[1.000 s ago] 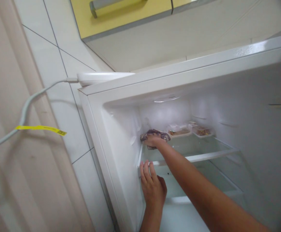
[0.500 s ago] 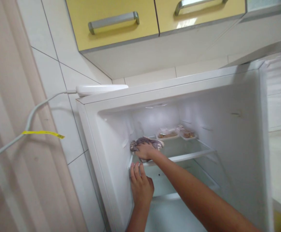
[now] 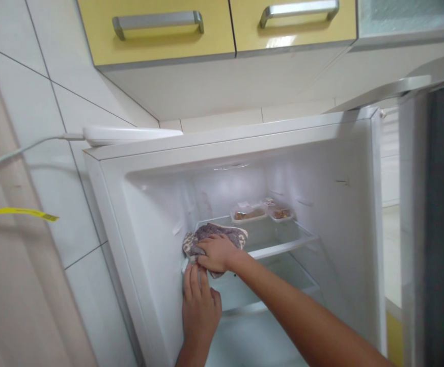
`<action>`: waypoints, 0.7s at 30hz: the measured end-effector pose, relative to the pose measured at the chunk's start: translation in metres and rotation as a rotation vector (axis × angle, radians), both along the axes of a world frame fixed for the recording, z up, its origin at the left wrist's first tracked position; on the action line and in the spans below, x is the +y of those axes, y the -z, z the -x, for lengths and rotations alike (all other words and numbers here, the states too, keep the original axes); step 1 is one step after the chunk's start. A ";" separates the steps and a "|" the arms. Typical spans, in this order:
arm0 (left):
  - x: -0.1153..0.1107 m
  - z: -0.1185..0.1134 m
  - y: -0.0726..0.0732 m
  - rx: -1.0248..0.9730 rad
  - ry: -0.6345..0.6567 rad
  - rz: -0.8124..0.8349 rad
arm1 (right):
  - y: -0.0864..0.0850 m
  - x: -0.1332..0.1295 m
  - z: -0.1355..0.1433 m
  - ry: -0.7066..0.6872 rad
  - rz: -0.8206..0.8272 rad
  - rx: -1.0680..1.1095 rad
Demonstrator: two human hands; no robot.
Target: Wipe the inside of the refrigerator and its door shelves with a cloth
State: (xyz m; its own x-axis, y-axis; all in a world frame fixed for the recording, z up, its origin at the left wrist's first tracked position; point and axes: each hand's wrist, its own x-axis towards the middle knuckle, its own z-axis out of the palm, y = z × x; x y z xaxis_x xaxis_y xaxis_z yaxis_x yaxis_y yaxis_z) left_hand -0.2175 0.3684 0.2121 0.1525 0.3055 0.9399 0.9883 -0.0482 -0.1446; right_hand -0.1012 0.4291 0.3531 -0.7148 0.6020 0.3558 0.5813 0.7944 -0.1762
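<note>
- a dark patterned cloth [image 3: 214,232] with pale patches lies crumpled under the right hand [image 3: 218,253], at the front left of the upper shelf [image 3: 283,248]; part of it droops over the shelf's front edge.
- from where i stand, the right hand is palm down on the cloth, fingers reaching forward across it; i can't tell whether they pinch the fabric.
- the left hand [image 3: 201,306], just below and left of the right, has its fingers stretched out side by side and its thumb apart, fingertips up at the shelf's front edge, just beside the cloth; i can't make out any grip.
- beyond the right hand, two food packs [image 3: 248,211] [image 3: 282,213] sit side by side at the back of that shelf.
- below the right forearm runs a lower shelf [image 3: 252,308].
- the white fridge [image 3: 237,148] surrounds both hands, its door [image 3: 432,229] swung out far to their right.
- above and left of the hands, a white device [image 3: 130,135] rests on the fridge top, a cable [image 3: 27,148] running off leftward.
- high above both hands hang yellow cupboards [image 3: 157,46] with metal handles [image 3: 159,20].
</note>
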 end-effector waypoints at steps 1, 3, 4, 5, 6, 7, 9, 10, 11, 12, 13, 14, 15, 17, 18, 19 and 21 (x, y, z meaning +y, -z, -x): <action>0.000 0.000 0.000 0.004 -0.007 -0.002 | 0.000 -0.001 0.000 -0.001 -0.006 0.001; 0.000 -0.001 0.001 0.007 -0.018 -0.002 | 0.000 0.000 0.001 -0.002 -0.005 0.002; 0.000 -0.002 0.001 0.006 -0.022 -0.001 | 0.000 0.002 0.001 -0.003 0.006 0.002; -0.001 -0.003 0.001 0.002 -0.023 -0.001 | -0.001 0.004 0.002 -0.005 0.019 0.002; -0.001 -0.004 0.000 -0.004 -0.020 0.001 | -0.001 0.006 0.002 -0.009 0.033 0.002; -0.001 -0.005 0.000 -0.012 -0.012 0.002 | -0.001 0.010 0.003 -0.010 0.046 0.002; -0.002 -0.006 0.000 -0.032 0.012 0.005 | -0.001 0.018 0.006 -0.009 0.064 -0.003; -0.002 -0.007 -0.001 -0.044 0.025 0.004 | -0.001 0.023 0.008 -0.005 0.070 -0.006; -0.002 -0.008 -0.001 -0.057 0.037 0.001 | -0.002 0.028 0.011 0.002 0.076 -0.009; -0.002 -0.008 -0.001 -0.072 0.046 0.000 | -0.002 0.033 0.013 0.011 0.083 -0.012; -0.002 -0.009 -0.001 -0.087 0.054 0.000 | -0.002 0.039 0.017 0.023 0.089 -0.014; -0.002 -0.009 -0.001 -0.100 0.060 0.000 | -0.003 0.044 0.020 0.038 0.096 -0.015; -0.002 -0.009 0.000 -0.110 0.066 -0.001 | -0.004 0.050 0.024 0.057 0.103 -0.014; -0.001 -0.009 0.001 -0.117 0.067 -0.002 | -0.005 0.059 0.031 0.099 0.114 -0.007; -0.001 -0.009 0.002 -0.114 0.063 -0.003 | -0.006 0.063 0.034 0.121 0.119 -0.001; -0.001 -0.009 0.002 -0.111 0.057 -0.003 | -0.007 0.066 0.038 0.146 0.123 0.006; -0.001 -0.007 0.004 -0.104 0.040 0.009 | -0.009 0.070 0.043 0.193 0.130 0.020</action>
State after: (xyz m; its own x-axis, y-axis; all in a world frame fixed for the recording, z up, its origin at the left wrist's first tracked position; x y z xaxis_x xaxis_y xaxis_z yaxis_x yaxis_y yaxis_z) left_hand -0.2104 0.3675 0.2084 0.0663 0.3099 0.9484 0.9952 -0.0888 -0.0405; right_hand -0.1441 0.4987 0.3624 -0.5757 0.7684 0.2795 0.7155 0.6389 -0.2826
